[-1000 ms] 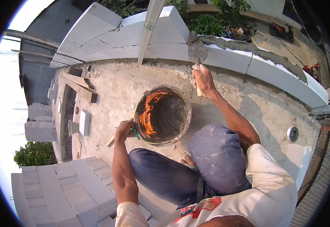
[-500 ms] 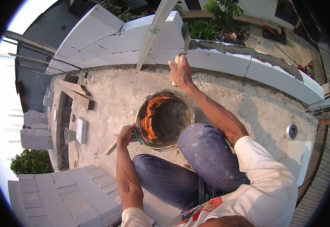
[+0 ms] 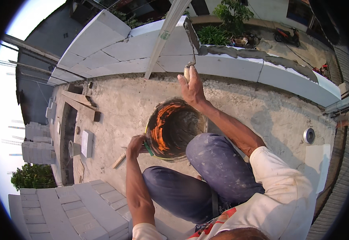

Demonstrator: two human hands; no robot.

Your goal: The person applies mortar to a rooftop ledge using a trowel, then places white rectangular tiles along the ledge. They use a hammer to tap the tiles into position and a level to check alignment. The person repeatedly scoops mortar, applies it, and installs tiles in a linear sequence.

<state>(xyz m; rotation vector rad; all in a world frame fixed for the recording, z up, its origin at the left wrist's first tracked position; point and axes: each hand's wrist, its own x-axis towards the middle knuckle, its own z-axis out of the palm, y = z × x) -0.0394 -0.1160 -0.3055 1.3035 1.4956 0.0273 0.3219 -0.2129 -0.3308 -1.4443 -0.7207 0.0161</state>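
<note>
Right hand (image 3: 192,90) wrapped tight round the handle of a trowel (image 3: 186,74), blade up beside the end of the upper block (image 3: 173,45) on the low wall (image 3: 228,65), can't tell if touching. Left hand (image 3: 135,146) fingers curled on the left rim of the bucket (image 3: 157,132), which sits on the floor (image 3: 116,94), mortar (image 3: 188,125) inside. More mortar runs along the wall's top edge, right of the trowel.

Bucket (image 3: 157,134), centre: plastic-looking, crusted rough with mortar (image 3: 184,124). Trowel handle (image 3: 186,74), 12 o'clock: apparently wood. Blocks (image 3: 132,45), 11 o'clock: matt, smooth. Floor (image 3: 242,114), 3 o'clock: rough, matt concrete.
</note>
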